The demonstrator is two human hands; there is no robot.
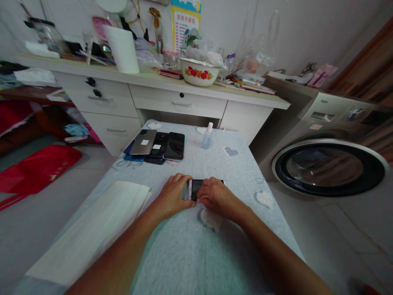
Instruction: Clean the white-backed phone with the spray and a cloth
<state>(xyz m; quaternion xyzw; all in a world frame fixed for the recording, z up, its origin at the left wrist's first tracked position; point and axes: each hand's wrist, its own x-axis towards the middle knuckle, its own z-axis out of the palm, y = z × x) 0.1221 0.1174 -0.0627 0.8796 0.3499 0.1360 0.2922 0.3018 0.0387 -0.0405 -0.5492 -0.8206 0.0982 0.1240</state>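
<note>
A smartphone (194, 189) with a white frame and dark screen lies sideways on the cloth-covered table. At its left end, my left hand (175, 192) grips it between the thumb on the near edge and the fingers on the far edge. My right hand (216, 196) is closed over the screen, fingers curled down against it and hiding most of the right half. A thin pale edge shows under those fingers; what it belongs to I cannot make out. Beyond the hands stands a small clear spray bottle (206, 138) with a white cap.
Several phones, among them a grey phone (143, 142) and a black phone (174, 146), are stacked at the table's back left. A pale folded sheet (92, 229) lies along the left side. White drawers (181, 102) face the table's far end; a washing machine (325, 119) stands right.
</note>
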